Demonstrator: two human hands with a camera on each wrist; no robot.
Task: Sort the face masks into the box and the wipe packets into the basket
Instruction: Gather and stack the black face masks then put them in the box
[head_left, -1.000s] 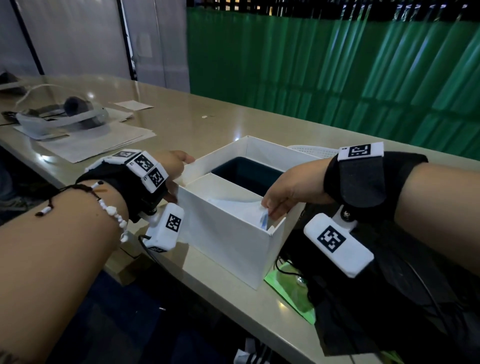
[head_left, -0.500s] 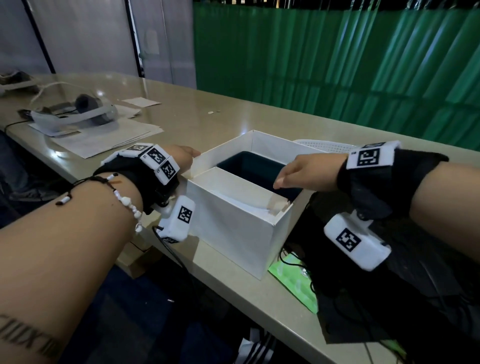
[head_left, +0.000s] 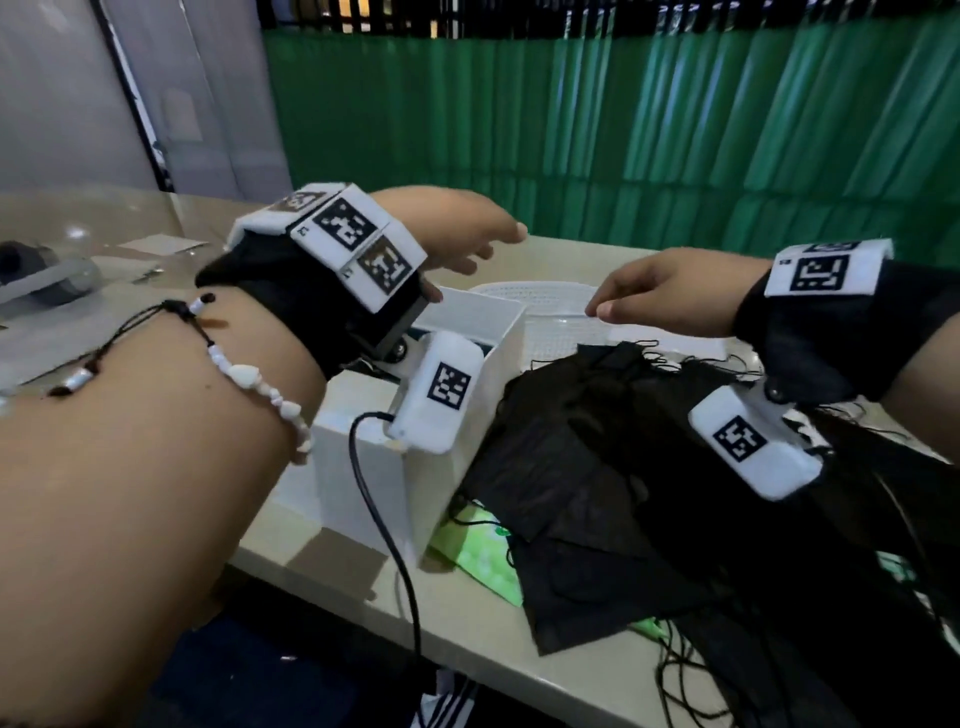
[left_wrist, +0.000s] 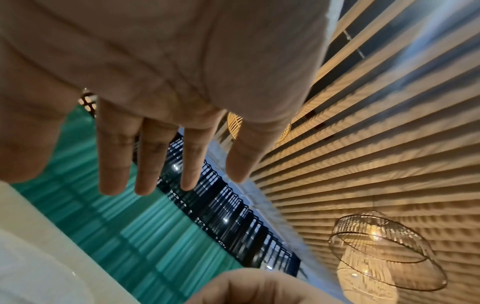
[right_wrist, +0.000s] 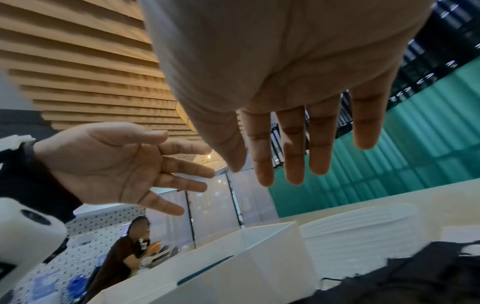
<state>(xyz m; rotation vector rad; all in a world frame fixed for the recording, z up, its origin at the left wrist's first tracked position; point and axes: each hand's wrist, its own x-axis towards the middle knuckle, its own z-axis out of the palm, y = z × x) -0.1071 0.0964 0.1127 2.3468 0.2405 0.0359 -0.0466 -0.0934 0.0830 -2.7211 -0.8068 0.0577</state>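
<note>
Both hands have lifted off the white box (head_left: 467, 467): left hand (head_left: 457, 234) and right hand (head_left: 670, 286) hover empty, fingers spread. Black face masks (head_left: 597, 457) lie beside it, over green wipe packets (head_left: 483, 556); the basket (head_left: 550, 322) stands behind. No writing is legible. Only the right wrist view shows a seated person (right_wrist: 127, 246).

1. Box (head_left: 363, 483): white card, matt, smooth.
2. Basket (head_left: 550, 299): white perforated plastic.
3. Face masks (head_left: 597, 467): black matt cloth, thin cord loops.
4. Wipe packet (head_left: 485, 558): green, glossy.
5. Table (head_left: 493, 639): beige, polished, reflective.
</note>
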